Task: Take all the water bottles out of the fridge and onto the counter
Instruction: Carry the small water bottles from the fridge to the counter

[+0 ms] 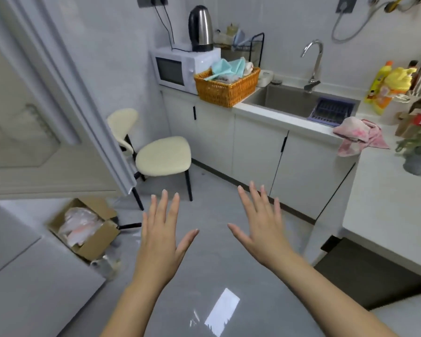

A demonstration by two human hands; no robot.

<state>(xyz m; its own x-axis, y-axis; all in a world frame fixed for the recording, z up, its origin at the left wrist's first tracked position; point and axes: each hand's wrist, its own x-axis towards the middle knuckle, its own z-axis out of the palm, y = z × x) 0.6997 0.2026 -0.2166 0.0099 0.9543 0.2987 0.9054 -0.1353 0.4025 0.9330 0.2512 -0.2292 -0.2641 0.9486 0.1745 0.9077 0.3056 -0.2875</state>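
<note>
My left hand [162, 235] and my right hand [260, 223] are held out in front of me over the grey floor, palms down, fingers spread, both holding nothing. The white counter [384, 203] runs along the right side and on to the sink at the back. A white appliance surface [22, 276] at the lower left may be the fridge; I cannot tell. No water bottle is in view.
A door [66, 93] stands at the left. Two cream chairs [163, 155] and an open cardboard box [88, 227] sit on the floor. On the counter are a microwave [178, 69], a wicker basket [225, 87], a sink [299, 100], a pink cloth [357, 136] and cleaning bottles [384, 86].
</note>
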